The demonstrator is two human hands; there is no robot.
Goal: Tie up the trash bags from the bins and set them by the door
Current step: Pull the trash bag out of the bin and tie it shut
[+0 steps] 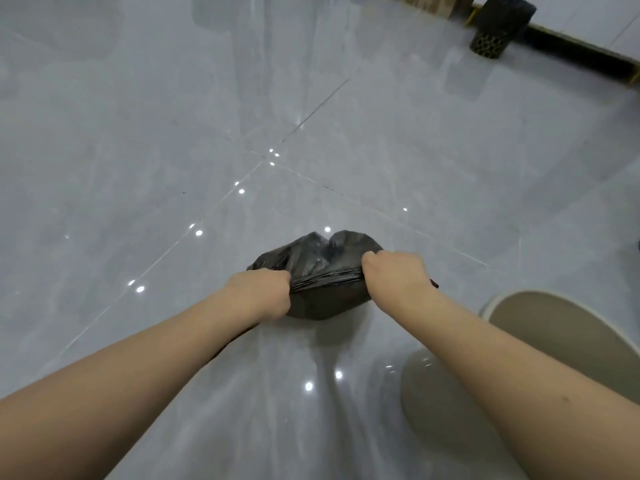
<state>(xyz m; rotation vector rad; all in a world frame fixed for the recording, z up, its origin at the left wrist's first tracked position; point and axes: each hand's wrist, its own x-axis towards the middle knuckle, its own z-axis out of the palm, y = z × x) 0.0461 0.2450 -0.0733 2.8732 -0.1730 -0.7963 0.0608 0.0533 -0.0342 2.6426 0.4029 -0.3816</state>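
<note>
Black plastic of one trash bag [322, 268] is pulled taut between two fists: left hand [260, 295] and right hand [398, 276] each clench it, arms outstretched.

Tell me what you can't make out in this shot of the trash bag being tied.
Head view only:
- Bag contents: hidden by opaque black plastic.
- Fingers of left hand and right hand: curled into the bag, hidden.
- Bin: cut off by the right edge.
- Door: not in view.

Both bare arms reach forward and down. The left hand [258, 294] and right hand [394, 275] are clenched, knuckles up, just apart.
</note>
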